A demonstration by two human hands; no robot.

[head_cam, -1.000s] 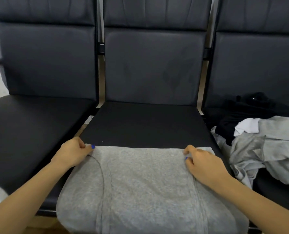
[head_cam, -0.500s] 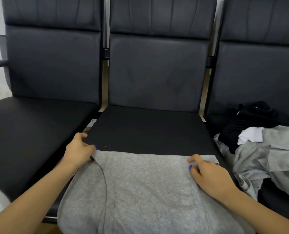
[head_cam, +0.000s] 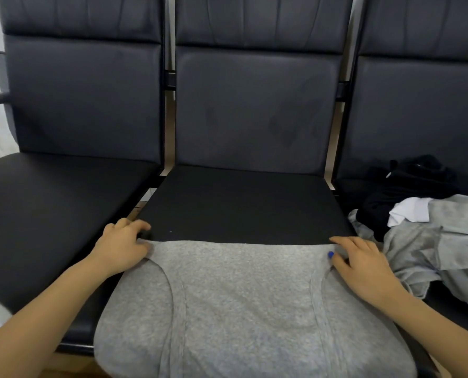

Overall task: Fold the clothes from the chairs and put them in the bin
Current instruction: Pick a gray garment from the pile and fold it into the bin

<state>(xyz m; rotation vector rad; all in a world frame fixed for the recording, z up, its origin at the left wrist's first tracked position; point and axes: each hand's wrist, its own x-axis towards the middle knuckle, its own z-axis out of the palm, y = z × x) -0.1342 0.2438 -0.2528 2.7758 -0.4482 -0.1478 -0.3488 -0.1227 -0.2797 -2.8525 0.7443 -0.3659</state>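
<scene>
Spanning the whole view is a row of three black padded chairs; the middle chair (head_cam: 243, 208) carries the work. Its rear seat half is bare. The grey garment (head_cam: 241, 304) lies flat over the front half of that seat, its near part hanging past the front edge, its far edge a straight fold line running across the seat from one hand to the other. Two curved seams run down it, one on each side.

On the right chair (head_cam: 418, 110), a loose pile of clothes (head_cam: 432, 241): grey pieces in front, a white piece in the middle, black ones behind. The pile sits just beside the garment's right corner.

Left hand (head_cam: 120, 248): on the garment's far left corner, fingers curled over the fold edge; whether they pinch the cloth or only press on it, I cannot tell.

Right hand (head_cam: 361, 266): on the far right corner, fingers spread and fairly straight, pressing the cloth down. Blue nail polish shows on the thumb.
</scene>
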